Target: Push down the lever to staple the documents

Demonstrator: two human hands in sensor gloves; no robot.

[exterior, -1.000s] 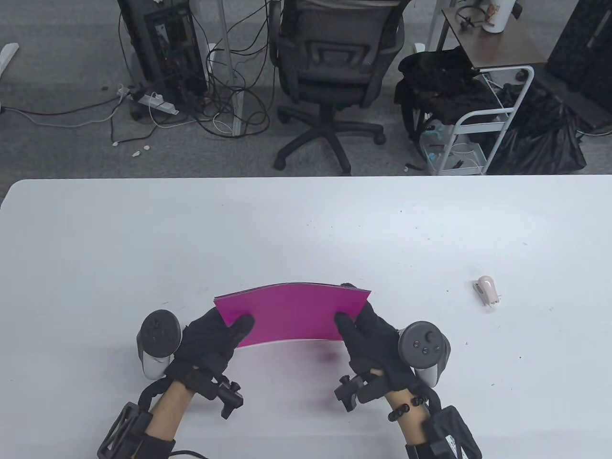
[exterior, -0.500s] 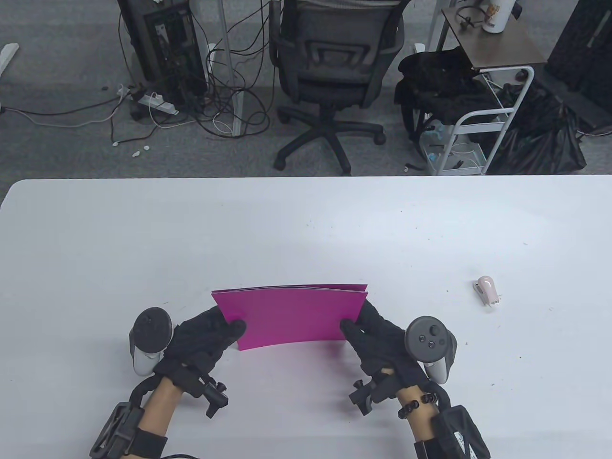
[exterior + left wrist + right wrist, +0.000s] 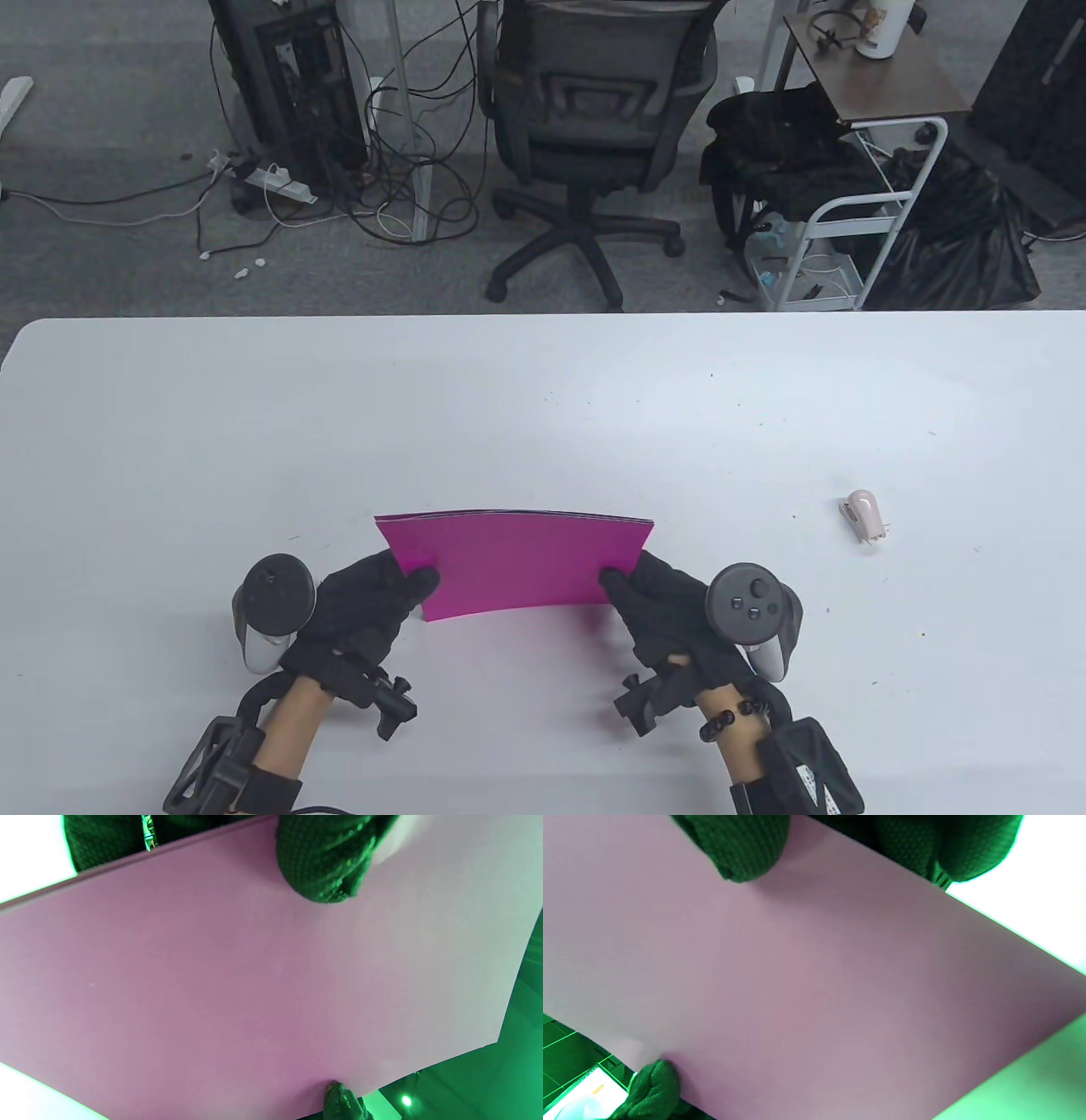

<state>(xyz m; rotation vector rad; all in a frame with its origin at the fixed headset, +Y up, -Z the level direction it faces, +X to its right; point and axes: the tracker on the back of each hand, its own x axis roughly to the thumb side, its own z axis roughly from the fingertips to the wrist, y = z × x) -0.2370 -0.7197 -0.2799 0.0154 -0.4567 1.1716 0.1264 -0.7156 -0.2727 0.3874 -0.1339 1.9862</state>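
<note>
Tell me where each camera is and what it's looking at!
Table view: up high, looking down at the white table; both gloved hands hold the pink paper.
Left wrist view: on the left wrist, close to the paper; left hand thumb shows.
Right wrist view: on the right wrist, same paper; right hand thumb shows.
All three share the paper.

Magenta paper stack (image 3: 515,562) sits less bowed than a second ago, top edge nearly flat. Left hand (image 3: 361,607) and right hand (image 3: 670,613) have slid slightly outward.
</note>
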